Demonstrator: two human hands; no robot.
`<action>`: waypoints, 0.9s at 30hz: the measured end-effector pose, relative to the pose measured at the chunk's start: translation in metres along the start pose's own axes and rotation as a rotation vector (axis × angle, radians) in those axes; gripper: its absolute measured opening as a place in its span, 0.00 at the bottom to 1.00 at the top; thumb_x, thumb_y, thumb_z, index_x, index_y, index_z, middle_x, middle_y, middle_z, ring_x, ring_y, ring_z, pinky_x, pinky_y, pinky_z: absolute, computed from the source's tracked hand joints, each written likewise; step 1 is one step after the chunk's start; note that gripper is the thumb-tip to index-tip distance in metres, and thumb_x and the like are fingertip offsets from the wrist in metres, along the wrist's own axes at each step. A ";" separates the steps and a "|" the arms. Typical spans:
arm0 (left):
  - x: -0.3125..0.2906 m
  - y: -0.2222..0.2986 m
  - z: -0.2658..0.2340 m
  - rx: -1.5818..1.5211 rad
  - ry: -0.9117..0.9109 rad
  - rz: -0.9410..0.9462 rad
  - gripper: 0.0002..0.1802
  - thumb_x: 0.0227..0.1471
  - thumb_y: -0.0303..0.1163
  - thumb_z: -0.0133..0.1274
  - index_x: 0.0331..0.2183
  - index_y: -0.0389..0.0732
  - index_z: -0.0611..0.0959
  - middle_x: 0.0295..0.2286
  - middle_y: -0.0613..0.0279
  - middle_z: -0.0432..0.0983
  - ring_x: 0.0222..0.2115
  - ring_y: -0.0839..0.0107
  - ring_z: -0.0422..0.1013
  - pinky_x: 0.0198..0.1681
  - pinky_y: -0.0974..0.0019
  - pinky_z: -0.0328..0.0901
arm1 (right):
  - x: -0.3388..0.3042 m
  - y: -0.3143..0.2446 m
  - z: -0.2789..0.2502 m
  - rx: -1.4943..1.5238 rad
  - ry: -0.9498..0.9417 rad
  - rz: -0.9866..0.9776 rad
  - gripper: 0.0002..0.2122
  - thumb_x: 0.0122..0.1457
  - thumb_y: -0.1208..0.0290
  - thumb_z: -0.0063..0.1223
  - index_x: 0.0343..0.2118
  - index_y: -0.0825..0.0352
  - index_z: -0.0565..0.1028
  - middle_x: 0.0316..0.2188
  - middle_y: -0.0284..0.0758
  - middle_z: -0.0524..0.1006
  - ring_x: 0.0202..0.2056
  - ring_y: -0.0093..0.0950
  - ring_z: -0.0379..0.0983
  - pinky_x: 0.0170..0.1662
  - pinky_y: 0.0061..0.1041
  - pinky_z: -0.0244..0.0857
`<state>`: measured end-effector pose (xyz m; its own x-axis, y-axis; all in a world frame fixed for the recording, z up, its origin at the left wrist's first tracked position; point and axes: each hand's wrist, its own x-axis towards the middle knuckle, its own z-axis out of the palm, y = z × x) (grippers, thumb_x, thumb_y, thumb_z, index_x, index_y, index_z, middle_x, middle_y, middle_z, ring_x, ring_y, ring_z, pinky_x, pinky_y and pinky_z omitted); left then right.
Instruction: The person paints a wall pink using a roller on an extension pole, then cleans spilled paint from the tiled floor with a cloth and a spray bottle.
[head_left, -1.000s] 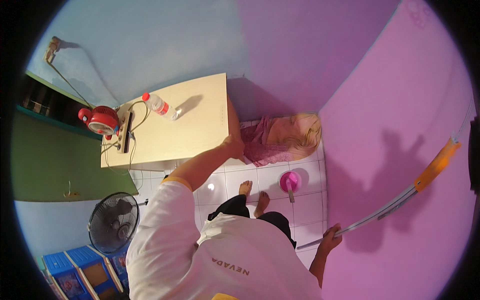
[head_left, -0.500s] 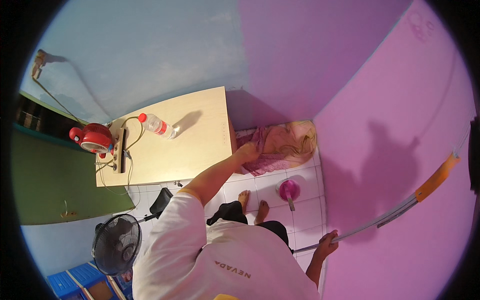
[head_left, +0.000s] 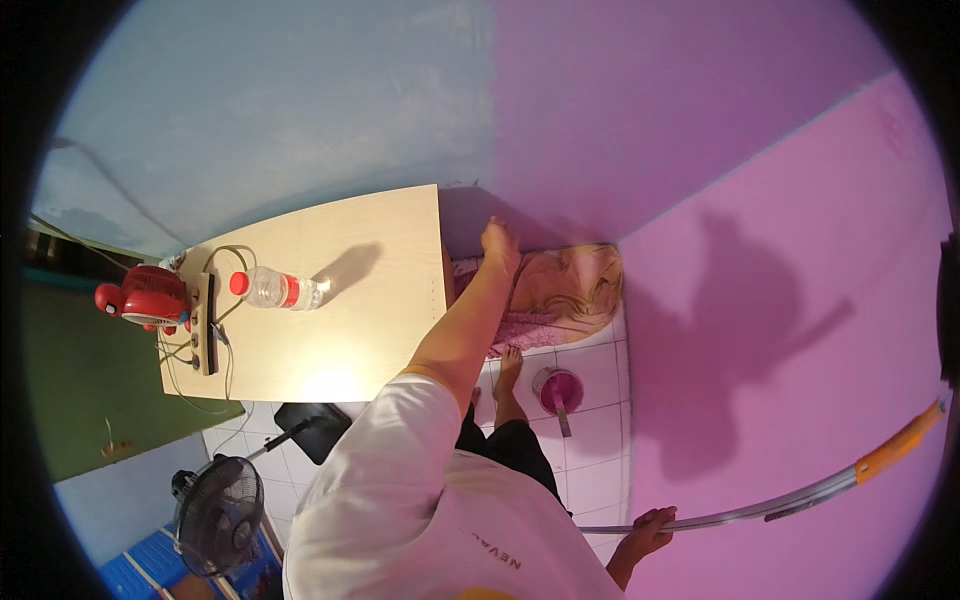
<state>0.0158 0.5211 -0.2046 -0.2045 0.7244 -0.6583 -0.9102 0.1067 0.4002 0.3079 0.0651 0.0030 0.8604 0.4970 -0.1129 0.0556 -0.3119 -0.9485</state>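
Note:
My left hand (head_left: 499,239) reaches out between the table and the pink wall, over the far edge of a crumpled pink and tan cloth (head_left: 572,284) on the floor. Its fingers look closed; whether anything is in them is hidden. By the base of the right wall, my right hand (head_left: 648,532) wraps round a long grey metal bar (head_left: 727,517) with an orange section (head_left: 895,447) toward its far right end. A round pot of pink paint (head_left: 565,383) stands on the tiles near my feet, with a stick or brush handle leaning out of it.
A pale wooden table (head_left: 370,285) holds a water bottle (head_left: 282,290), a power strip (head_left: 204,322) and a small red fan (head_left: 157,297) with loose cables. A black standing fan (head_left: 217,515) is at lower left by a blue crate (head_left: 150,568). Blue and pink walls enclose the corner.
My left hand has lifted off the cloth and moved farther out toward the wall. One foot has stepped forward, nearer the cloth. My right hand keeps its hold on the bar.

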 end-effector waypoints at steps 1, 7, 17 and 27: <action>0.016 0.007 0.000 -0.101 -0.001 0.017 0.32 0.58 0.45 0.34 0.60 0.43 0.51 0.57 0.54 0.52 0.58 0.60 0.49 0.61 0.57 0.46 | 0.007 -0.003 0.009 -0.013 0.034 -0.029 0.19 0.63 0.60 0.43 0.16 0.59 0.58 0.11 0.23 0.56 0.13 0.14 0.49 0.15 0.17 0.41; 0.054 0.029 0.048 -0.381 0.052 0.179 0.40 0.57 0.56 0.25 0.59 0.35 0.52 0.60 0.54 0.46 0.60 0.61 0.46 0.62 0.60 0.39 | 0.048 -0.017 0.033 0.020 0.020 -0.059 0.18 0.62 0.61 0.43 0.17 0.59 0.58 0.11 0.22 0.56 0.13 0.13 0.49 0.15 0.16 0.41; 0.068 0.073 0.063 -0.218 0.237 0.680 0.33 0.57 0.46 0.31 0.55 0.31 0.59 0.56 0.46 0.54 0.57 0.57 0.52 0.60 0.58 0.45 | 0.079 -0.028 0.050 -0.077 0.000 -0.015 0.19 0.62 0.57 0.44 0.17 0.57 0.55 0.11 0.21 0.53 0.13 0.12 0.46 0.17 0.15 0.38; 0.082 0.059 0.047 -0.128 0.108 0.649 0.29 0.55 0.34 0.35 0.55 0.27 0.57 0.55 0.38 0.54 0.56 0.50 0.54 0.59 0.56 0.49 | 0.076 -0.030 0.058 -0.097 -0.066 -0.074 0.18 0.63 0.59 0.42 0.17 0.57 0.56 0.11 0.21 0.53 0.13 0.12 0.46 0.16 0.15 0.37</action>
<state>-0.0382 0.6189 -0.2054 -0.7536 0.5416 -0.3725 -0.6248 -0.4138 0.6621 0.3429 0.1591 0.0057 0.8170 0.5728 -0.0661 0.1692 -0.3477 -0.9222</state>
